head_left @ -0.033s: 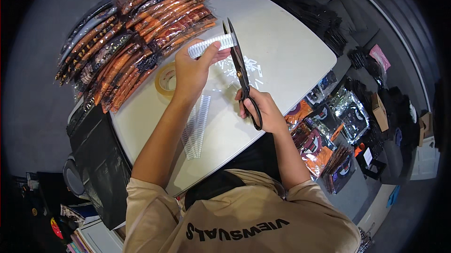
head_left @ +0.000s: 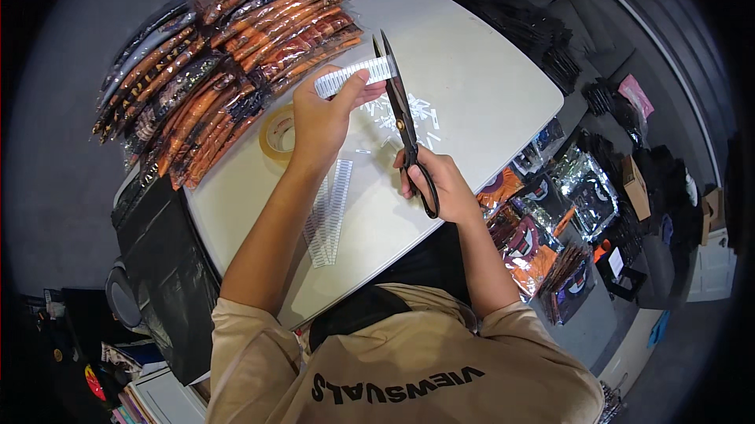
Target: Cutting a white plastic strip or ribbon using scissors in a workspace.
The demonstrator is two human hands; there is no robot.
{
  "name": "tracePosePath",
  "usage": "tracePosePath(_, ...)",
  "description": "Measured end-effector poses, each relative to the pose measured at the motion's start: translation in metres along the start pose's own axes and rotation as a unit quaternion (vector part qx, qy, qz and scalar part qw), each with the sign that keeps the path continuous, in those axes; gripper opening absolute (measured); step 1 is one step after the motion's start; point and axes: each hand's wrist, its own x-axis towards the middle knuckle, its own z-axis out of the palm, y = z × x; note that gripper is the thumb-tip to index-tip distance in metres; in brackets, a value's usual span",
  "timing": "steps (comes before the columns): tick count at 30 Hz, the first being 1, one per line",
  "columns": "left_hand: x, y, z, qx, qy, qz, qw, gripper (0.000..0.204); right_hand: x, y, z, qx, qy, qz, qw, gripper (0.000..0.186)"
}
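Between the thumb and fingers of my left hand [head_left: 324, 116] is a white strip of small printed labels [head_left: 342, 79], its right end lying at the scissor blades. My right hand [head_left: 447, 186] grips the handles of a pair of black scissors [head_left: 404, 113], blades pointing away from me and slightly apart around the strip's end. Small cut labels [head_left: 425, 113] lie scattered on the white table [head_left: 464, 54] beneath and beside the blades. More uncut label strips [head_left: 338, 208] rest on the table near my left forearm. A roll of clear yellowish tape [head_left: 267, 141] lies left of my left hand, partly covered by it.
Stacks of orange and black garments in clear bags [head_left: 275, 31] line the table's far left. A black plastic sheet or bag [head_left: 161, 267] hangs at the left edge. To the right, more bagged garments [head_left: 523, 243] and black piles [head_left: 519, 23] lie beyond the table, near a cardboard box [head_left: 635, 188].
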Motion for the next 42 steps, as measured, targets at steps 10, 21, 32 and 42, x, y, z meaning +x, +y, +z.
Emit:
tracePosePath(10, 0.0006, -0.0003, 0.0018, -0.003, 0.011, 0.008, 1.0, 0.017, -0.0001, 0.0002, 0.0002, -0.002, 0.0, 0.001, 1.0, 0.032)
tracePosePath(21, 0.0008, -0.0001, 0.0001, 0.009, 0.005, 0.004, 1.0, 0.017, 0.0001, -0.0014, -0.0004, -0.011, -0.001, 0.0, 1.0, 0.031)
tracePosePath(32, 0.0018, -0.0028, 0.0011, 0.001, 0.004, 0.013, 1.0, 0.016, -0.0007, -0.0009, -0.0008, -0.009, 0.004, 0.004, 1.0, 0.03)
tracePosePath(42, 0.0015, -0.0032, -0.0018, 0.003, 0.005, 0.011, 1.0, 0.017, 0.0011, -0.002, 0.0008, -0.021, 0.006, 0.001, 1.0, 0.029)
